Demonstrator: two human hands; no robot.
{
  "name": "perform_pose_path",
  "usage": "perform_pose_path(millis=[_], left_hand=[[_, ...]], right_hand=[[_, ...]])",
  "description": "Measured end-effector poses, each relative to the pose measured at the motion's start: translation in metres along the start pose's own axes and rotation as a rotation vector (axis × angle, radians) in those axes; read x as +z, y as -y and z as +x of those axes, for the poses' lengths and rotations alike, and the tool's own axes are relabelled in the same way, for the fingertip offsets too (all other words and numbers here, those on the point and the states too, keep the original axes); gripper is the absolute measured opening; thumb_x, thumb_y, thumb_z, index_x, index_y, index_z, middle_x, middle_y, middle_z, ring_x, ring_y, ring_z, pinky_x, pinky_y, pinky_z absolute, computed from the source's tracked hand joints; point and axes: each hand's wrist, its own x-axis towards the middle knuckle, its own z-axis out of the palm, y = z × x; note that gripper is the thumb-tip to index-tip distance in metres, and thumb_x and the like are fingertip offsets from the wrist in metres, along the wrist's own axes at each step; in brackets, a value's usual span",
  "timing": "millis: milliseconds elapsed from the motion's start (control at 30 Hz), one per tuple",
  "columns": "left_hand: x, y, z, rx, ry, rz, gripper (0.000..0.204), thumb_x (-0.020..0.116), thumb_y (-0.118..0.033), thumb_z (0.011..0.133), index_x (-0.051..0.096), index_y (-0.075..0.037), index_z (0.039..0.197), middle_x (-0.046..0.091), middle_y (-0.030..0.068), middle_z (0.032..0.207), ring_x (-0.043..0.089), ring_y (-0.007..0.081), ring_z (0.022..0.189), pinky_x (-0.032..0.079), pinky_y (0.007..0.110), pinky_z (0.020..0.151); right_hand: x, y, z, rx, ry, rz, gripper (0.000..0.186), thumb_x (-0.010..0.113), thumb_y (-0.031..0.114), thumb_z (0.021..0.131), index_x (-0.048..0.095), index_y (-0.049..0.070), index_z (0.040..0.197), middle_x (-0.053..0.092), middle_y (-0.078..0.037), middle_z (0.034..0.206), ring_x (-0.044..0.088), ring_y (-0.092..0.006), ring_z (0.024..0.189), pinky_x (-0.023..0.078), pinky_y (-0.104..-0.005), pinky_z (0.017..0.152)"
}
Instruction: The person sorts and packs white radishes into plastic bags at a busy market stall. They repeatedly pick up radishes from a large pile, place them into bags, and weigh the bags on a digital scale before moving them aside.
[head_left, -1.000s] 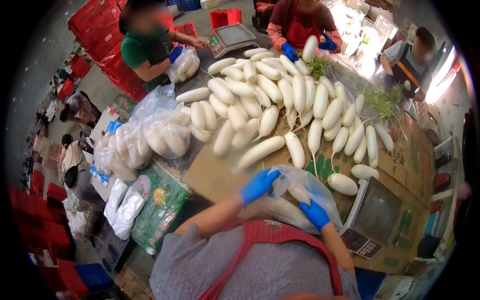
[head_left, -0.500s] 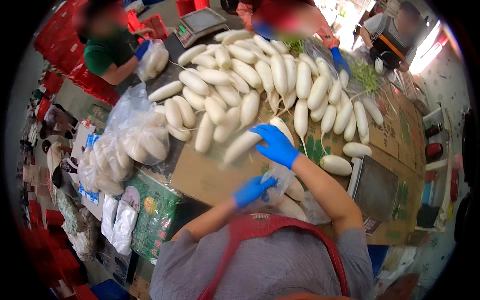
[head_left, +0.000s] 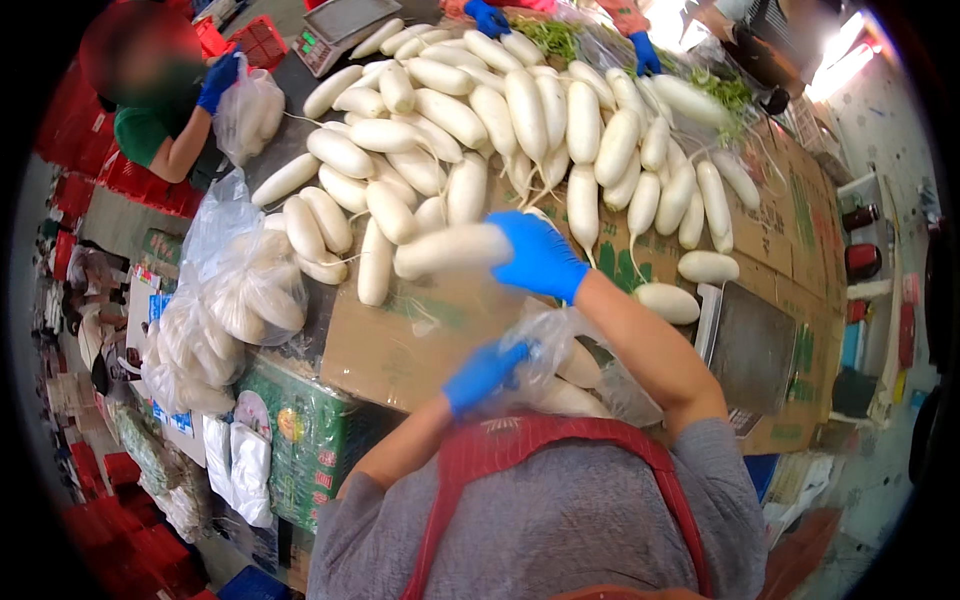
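My right hand, in a blue glove, is closed round one end of a white radish. The radish lies nearly level over the cardboard sheet, slightly blurred. Closer to my body, my left hand, also blue-gloved, has its fingers closed on the edge of a clear plastic bag. White radishes lie in that bag, partly hidden by the plastic and my right forearm. Beyond my hands spreads a large pile of white radishes.
Filled clear bags of radishes stand at the left edge. A flat dark scale sits on the right; another scale stands at the back. A co-worker in green holds a bagged load of radishes. Other gloved hands work behind the pile.
My right hand has swung the radish from a slant to nearly level, its free end now farther from me. My left hand keeps the bag. The co-worker's gloved hand at left has risen.
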Motion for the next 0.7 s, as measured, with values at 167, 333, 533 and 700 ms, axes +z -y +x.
perform_pose_path(millis=[167, 333, 533, 700], left_hand=[[0.000, -0.013, 0.001, 0.160, -0.064, -0.143, 0.039, 0.051, -0.036, 0.098, 0.064, -0.003, 0.113, 0.062, 0.0037, 0.090, 0.054, 0.0108, 0.070, 0.046, 0.026, 0.063], [-0.005, -0.020, -0.003, 0.089, -0.046, -0.195, 0.038, 0.044, -0.032, 0.100, 0.063, -0.002, 0.110, 0.064, 0.0057, 0.090, 0.058, 0.0132, 0.070, 0.048, 0.026, 0.062], [-0.020, 0.044, 0.030, 0.328, -0.303, 0.195, 0.036, 0.042, -0.027, 0.098, 0.067, -0.004, 0.107, 0.067, 0.0094, 0.091, 0.063, 0.0197, 0.081, 0.050, 0.034, 0.073], [-0.015, 0.036, 0.024, 0.426, -0.263, 0.008, 0.035, 0.044, -0.030, 0.100, 0.068, -0.009, 0.113, 0.062, 0.0028, 0.087, 0.052, 0.0124, 0.074, 0.047, 0.029, 0.073]], right_hand=[[-0.072, 0.027, -0.100, 0.037, 0.152, 0.713, 0.080, 0.076, 0.027, 0.072, 0.041, 0.003, 0.140, 0.055, -0.018, 0.128, 0.053, -0.0247, 0.119, 0.041, -0.0379, 0.101], [-0.031, -0.008, -0.195, 0.099, 0.190, 0.692, 0.079, 0.076, 0.031, 0.076, 0.041, 0.003, 0.141, 0.051, -0.017, 0.134, 0.049, -0.0285, 0.124, 0.037, -0.0396, 0.106], [0.031, -0.043, -0.259, 0.535, 0.170, 0.345, 0.068, 0.070, 0.041, 0.082, 0.049, 0.004, 0.135, 0.049, -0.022, 0.135, 0.047, -0.0356, 0.125, 0.036, -0.0417, 0.106], [0.037, -0.044, -0.252, 0.153, 0.063, 0.053, 0.063, 0.066, 0.045, 0.083, 0.054, 0.005, 0.131, 0.050, -0.022, 0.135, 0.044, -0.0376, 0.127, 0.033, -0.0443, 0.108]])
